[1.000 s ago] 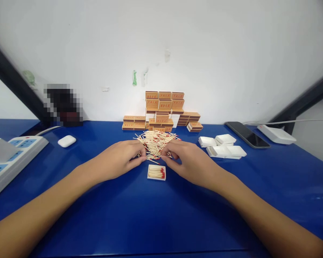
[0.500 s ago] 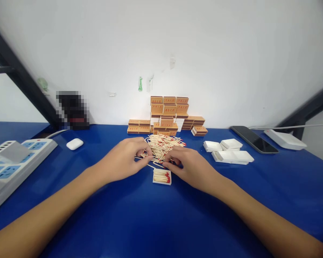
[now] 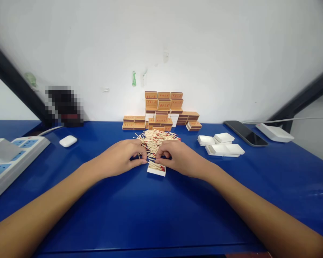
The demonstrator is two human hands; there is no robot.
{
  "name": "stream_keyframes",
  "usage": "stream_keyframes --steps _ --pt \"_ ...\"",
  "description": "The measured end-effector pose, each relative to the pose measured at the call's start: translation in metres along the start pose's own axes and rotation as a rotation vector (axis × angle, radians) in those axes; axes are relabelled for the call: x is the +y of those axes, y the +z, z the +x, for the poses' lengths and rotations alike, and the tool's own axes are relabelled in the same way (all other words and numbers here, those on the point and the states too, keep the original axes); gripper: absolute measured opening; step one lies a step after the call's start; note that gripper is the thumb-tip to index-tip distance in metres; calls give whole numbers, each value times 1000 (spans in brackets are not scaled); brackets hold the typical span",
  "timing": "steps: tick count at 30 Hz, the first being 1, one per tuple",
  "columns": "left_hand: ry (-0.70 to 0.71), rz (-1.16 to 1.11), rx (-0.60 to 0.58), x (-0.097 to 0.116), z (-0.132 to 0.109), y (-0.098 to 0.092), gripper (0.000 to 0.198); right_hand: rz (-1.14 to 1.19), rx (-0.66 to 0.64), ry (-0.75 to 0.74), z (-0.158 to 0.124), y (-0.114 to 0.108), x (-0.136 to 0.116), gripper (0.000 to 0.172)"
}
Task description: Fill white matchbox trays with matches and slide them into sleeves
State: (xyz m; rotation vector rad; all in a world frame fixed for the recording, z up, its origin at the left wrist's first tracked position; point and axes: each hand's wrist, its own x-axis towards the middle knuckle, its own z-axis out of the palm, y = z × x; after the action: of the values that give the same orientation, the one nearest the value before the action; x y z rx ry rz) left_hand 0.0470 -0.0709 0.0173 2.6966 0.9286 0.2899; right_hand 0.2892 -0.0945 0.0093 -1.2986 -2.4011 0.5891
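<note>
A small white matchbox tray [image 3: 156,171], partly filled with red-tipped matches [image 3: 156,165], lies in front of the loose pile of matches [image 3: 156,139]. My left hand [image 3: 126,156] is at the tray's left back corner, thumb and forefinger pinched on a match whose pale end shows at the fingertips. My right hand [image 3: 179,157] reaches over the tray's back right side, its fingers curled and pinched on a match by the tray's back edge. Its fingertips partly hide the pile and the tray's back edge.
Stacked orange matchboxes [image 3: 164,104] stand against the wall behind the pile. Several white trays [image 3: 224,148], a phone [image 3: 246,133] and a white device [image 3: 274,132] lie to the right. A power strip [image 3: 21,154] and a white earphone case [image 3: 68,141] are at left.
Both hands have drawn back from the pile and come closer together above the tray's back edge. The tray has tilted or turned slightly, and the whole view has shifted a little.
</note>
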Motion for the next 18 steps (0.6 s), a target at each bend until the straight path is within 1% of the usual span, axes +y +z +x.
stream_keyframes --steps 6,9,11,15,17,18 --pt "1 11 -12 1 -1 5 17 -82 -38 -54 -4 -5 3 12" --pt "-10 21 -13 0 -2 6 17 -88 -6 -88 -9 -12 2 15" --pt "-12 23 -5 0 -3 5 17 -52 14 -109 -13 -14 -2 14" --pt "-36 1 72 3 -3 0 19 2 -32 -115 -23 -12 -14 11" --pt "-57 -59 120 8 -2 -3 20 -10 -47 -119 -25 -9 -17 12" --pt "-67 -108 135 11 -1 -4 21 -16 -34 -122 -26 -9 -17 12"
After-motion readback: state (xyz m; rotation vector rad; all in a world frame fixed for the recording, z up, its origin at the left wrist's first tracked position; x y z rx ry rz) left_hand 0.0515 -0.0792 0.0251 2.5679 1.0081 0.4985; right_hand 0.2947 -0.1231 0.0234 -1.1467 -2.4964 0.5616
